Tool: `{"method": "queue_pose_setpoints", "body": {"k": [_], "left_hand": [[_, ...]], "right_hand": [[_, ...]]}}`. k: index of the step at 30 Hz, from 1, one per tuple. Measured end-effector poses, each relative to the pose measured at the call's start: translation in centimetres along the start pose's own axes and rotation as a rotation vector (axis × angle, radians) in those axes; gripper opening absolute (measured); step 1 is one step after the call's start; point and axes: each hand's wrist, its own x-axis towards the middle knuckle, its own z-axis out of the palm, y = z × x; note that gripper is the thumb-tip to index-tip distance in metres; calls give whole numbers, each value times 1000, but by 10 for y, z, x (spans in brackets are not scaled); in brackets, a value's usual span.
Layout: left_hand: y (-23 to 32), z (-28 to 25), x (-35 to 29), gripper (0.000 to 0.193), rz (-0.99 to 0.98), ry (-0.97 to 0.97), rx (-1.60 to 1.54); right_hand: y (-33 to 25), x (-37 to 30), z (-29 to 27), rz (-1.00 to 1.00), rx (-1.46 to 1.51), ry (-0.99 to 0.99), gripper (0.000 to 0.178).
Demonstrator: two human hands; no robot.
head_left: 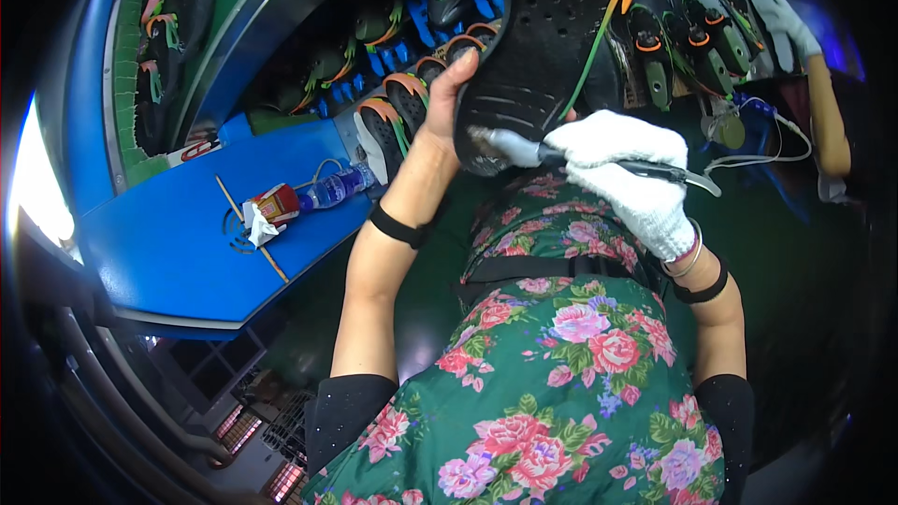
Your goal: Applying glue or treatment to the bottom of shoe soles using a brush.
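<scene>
My left hand (450,98) is wrapped round the edge of a black shoe (543,47) with orange and green trim. The shoe's underside, with small holes and ridges, faces me, its toe pointing away. In a white knit glove, my right hand (622,168) grips a brush (513,146) with a pale neck and a dark handle. Its bristles touch the near end of the underside, where a wet-looking brownish patch shows. The fingers of my left hand behind the shoe are mostly hidden.
A blue table (187,257) at the left holds a water bottle (337,187), a red box (278,203) and a thin stick (274,265). Several shoes and blue lasts line the far racks. At the far right is another person's white-gloved hand (781,14), near more shoes (711,42).
</scene>
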Motion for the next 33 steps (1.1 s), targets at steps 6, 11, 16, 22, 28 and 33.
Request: {"method": "queue_pose_setpoints", "body": {"k": [6, 11, 16, 22, 28, 33], "left_hand": [[-38, -5, -5, 89, 42, -178, -384], [-44, 11, -23, 91, 110, -150, -599], [10, 34, -56, 117, 310, -236, -122], [153, 38, -59, 124, 593, -453, 25], [264, -22, -45, 111, 775, -91, -582], [277, -19, -40, 123, 850, -108, -703]], "right_hand": [[-17, 47, -31, -473, -671, -11, 23], [-22, 49, -24, -474, -505, -122, 25], [-19, 13, -45, 38, 399, 156, 17], [9, 8, -47, 98, 388, 319, 25], [26, 6, -23, 214, 397, 285, 22], [24, -8, -27, 282, 384, 341, 23]]}}
